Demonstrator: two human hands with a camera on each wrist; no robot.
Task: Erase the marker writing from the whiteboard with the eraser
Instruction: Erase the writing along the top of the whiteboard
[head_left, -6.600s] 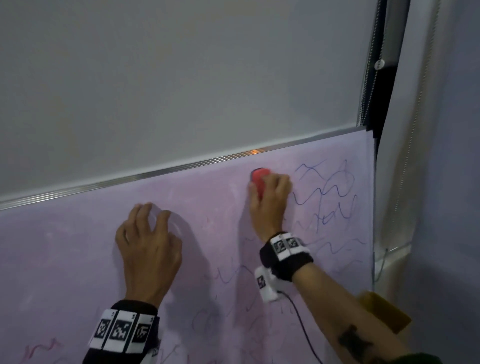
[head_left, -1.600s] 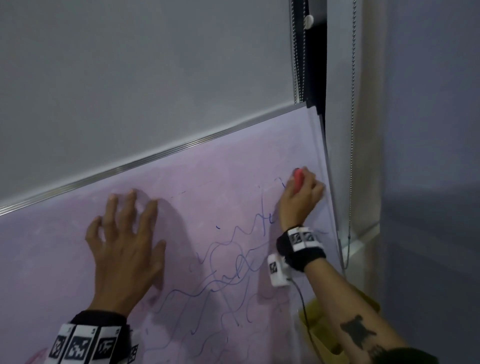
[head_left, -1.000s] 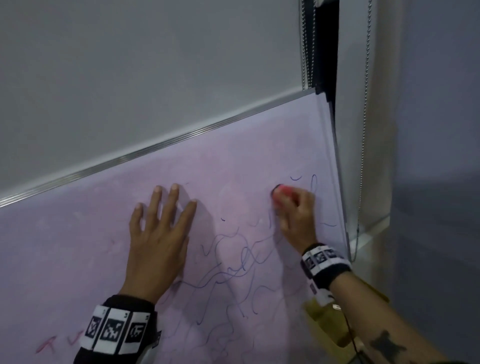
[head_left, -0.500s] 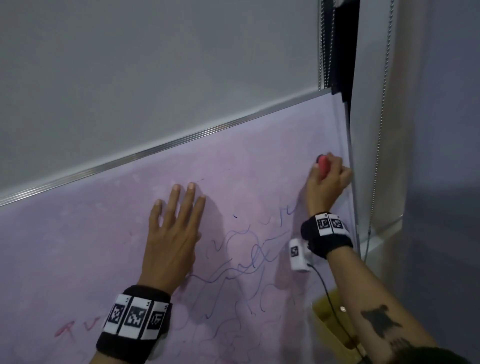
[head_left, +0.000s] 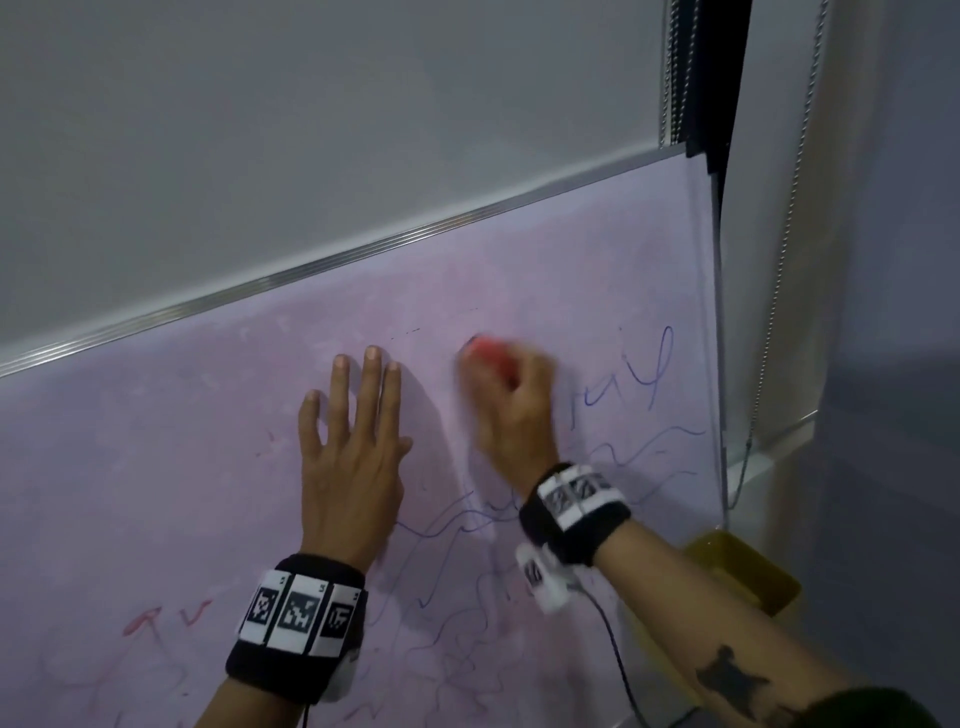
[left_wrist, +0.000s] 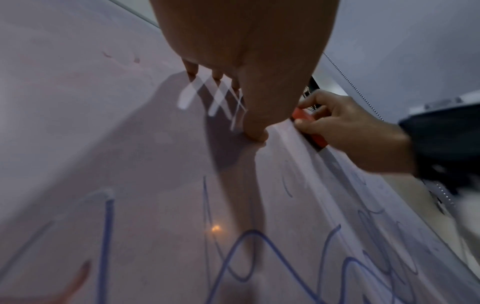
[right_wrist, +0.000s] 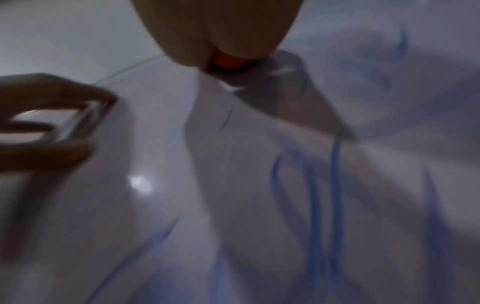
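The whiteboard (head_left: 156, 467) fills the lower half of the head view, pinkish with smears. Blue marker squiggles (head_left: 649, 379) run along its right part and below both wrists; faint red marks (head_left: 166, 618) sit at the lower left. My right hand (head_left: 511, 400) grips a red eraser (head_left: 485, 351) and presses it on the board, blurred by motion. The eraser (left_wrist: 309, 129) also shows in the left wrist view, and the eraser (right_wrist: 227, 59) peeks under my palm in the right wrist view. My left hand (head_left: 353, 431) lies flat on the board, fingers straight, just left of the eraser.
A metal frame strip (head_left: 363, 249) tops the board below a grey wall. Bead chains (head_left: 779, 291) of a blind hang past the board's right edge. A yellow container (head_left: 743, 577) sits low at the right, beside my right forearm.
My right hand has swept the eraser left from the board's right edge to beside my left hand. Over the earlier frames much of the upper blue writing has gone. The left hand stays flat.
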